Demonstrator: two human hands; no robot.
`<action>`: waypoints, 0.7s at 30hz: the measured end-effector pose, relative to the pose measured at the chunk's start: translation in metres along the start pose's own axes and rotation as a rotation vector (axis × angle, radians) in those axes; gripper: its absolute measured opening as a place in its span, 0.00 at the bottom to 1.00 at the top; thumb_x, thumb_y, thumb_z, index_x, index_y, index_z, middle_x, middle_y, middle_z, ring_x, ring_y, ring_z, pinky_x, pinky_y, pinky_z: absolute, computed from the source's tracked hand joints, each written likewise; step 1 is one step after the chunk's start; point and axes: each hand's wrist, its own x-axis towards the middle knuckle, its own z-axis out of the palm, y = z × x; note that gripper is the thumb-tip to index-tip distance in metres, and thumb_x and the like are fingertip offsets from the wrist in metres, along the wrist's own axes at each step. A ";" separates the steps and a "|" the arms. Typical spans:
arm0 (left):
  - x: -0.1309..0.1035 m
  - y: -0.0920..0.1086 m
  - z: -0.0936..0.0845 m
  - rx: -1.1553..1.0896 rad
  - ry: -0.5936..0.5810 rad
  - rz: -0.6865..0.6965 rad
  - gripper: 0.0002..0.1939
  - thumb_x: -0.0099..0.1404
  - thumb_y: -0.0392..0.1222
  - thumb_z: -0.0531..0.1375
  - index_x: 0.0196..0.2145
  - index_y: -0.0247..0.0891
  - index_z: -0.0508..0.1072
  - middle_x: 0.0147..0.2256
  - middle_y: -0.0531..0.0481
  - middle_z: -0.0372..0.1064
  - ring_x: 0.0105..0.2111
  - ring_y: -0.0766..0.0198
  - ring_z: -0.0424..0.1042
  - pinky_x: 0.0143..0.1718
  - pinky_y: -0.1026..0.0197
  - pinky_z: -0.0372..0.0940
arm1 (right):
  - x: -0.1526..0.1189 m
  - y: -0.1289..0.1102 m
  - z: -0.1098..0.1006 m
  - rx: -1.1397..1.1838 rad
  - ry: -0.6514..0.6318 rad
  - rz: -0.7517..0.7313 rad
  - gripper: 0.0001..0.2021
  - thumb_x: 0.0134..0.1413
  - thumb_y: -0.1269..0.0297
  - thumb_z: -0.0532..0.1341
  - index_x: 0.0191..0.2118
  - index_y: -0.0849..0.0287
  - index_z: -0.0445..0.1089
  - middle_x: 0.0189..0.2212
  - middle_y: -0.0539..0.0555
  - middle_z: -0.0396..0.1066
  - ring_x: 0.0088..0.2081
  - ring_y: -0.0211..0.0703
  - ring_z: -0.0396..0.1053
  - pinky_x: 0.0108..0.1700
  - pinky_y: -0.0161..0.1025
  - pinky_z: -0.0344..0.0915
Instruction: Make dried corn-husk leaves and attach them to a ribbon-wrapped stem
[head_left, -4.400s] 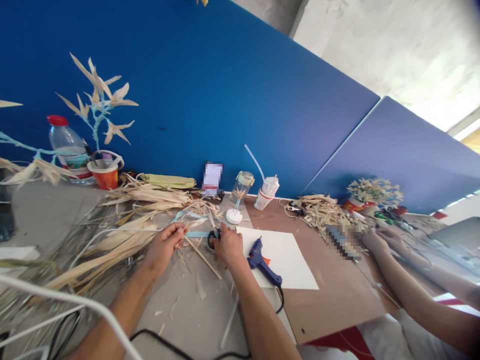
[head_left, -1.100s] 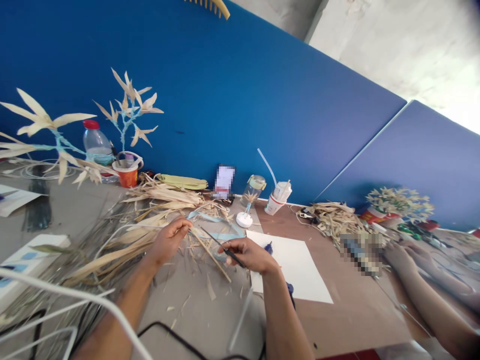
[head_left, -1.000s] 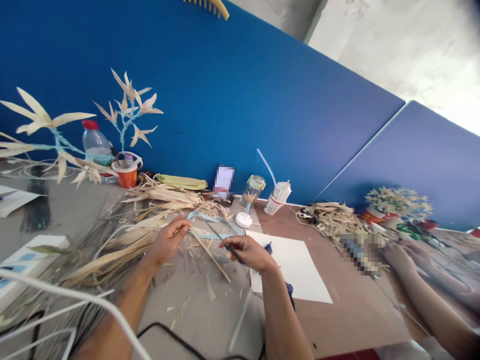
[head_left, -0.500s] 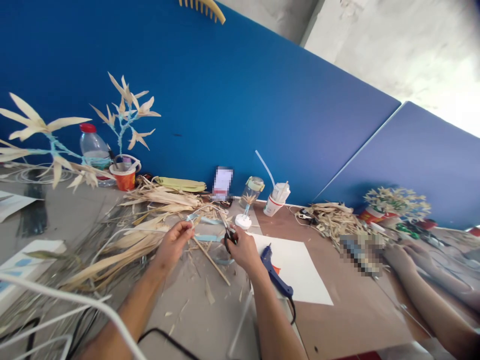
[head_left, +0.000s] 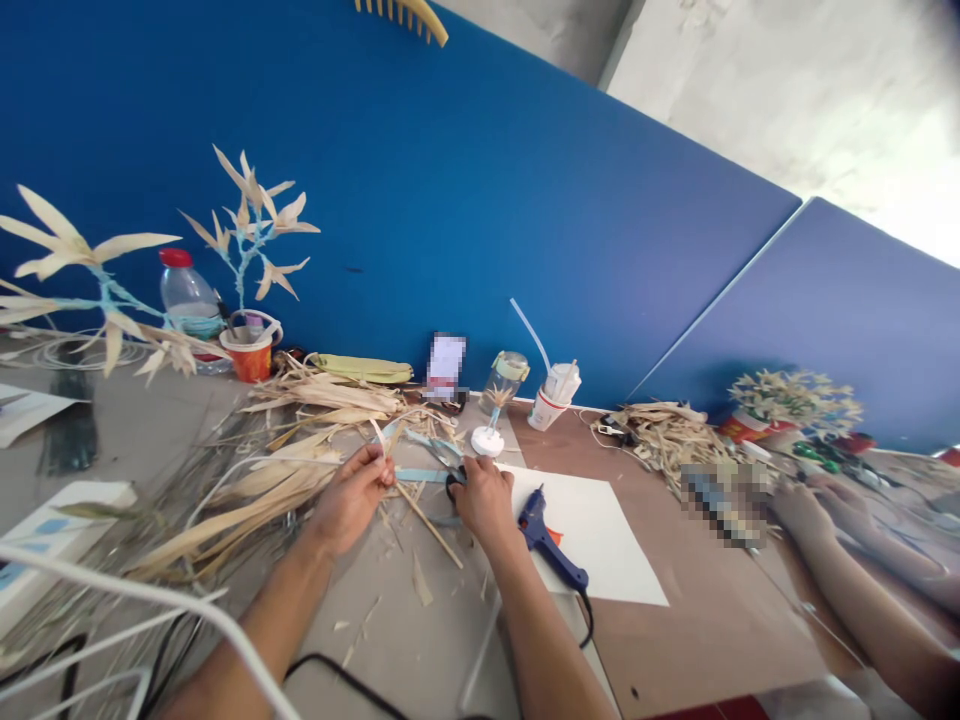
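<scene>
Left of the hands, dry tan corn husks (head_left: 225,515) sprawl over the grey tabletop (head_left: 397,640), from about eight to eleven o'clock of the left hand (head_left: 352,500). Its thumb and fingertips are pinched together on a narrow pale husk strip (head_left: 381,436), whose end points to eleven. Between the hands, a thin tan stick (head_left: 429,527) slants toward five, over scattered scraps. The right hand (head_left: 487,500) is curled round black-handled metal scissors (head_left: 444,455), blades pointing to ten, near a flat light-blue strip (head_left: 420,475). Just above, at twelve, stands a round white base (head_left: 487,442). At four, a dark-blue glue gun (head_left: 553,550) crosses the left edge of a white paper sheet (head_left: 622,545); brown board (head_left: 697,640) borders its right and lower edges.
</scene>
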 end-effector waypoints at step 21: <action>0.001 -0.001 -0.001 0.010 -0.035 0.005 0.08 0.53 0.40 0.69 0.28 0.37 0.73 0.27 0.53 0.68 0.31 0.67 0.67 0.38 0.63 0.64 | 0.001 -0.010 0.002 0.401 0.212 -0.072 0.09 0.56 0.70 0.58 0.40 0.58 0.75 0.40 0.57 0.76 0.46 0.48 0.69 0.49 0.43 0.53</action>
